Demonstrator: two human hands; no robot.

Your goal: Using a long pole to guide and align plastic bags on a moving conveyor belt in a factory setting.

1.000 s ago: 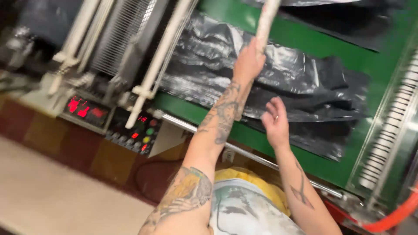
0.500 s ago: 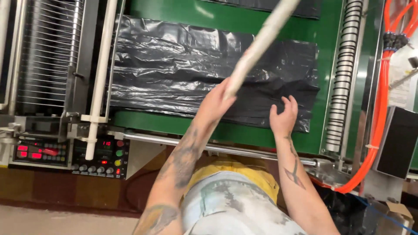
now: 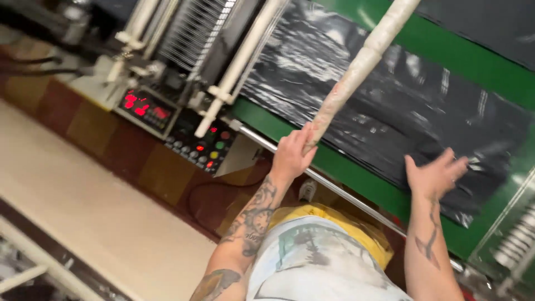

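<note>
Hands: left (image 3: 291, 156) grips one pale rod (image 3: 356, 72) | right (image 3: 436, 174) spread open on one black sheet (image 3: 390, 100)

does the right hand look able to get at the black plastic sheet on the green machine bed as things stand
Probably yes. The right hand is open with its fingers spread, right over the near edge of the black plastic sheet, and nothing lies between them. The left hand grips the pale pole off to the side.
</note>
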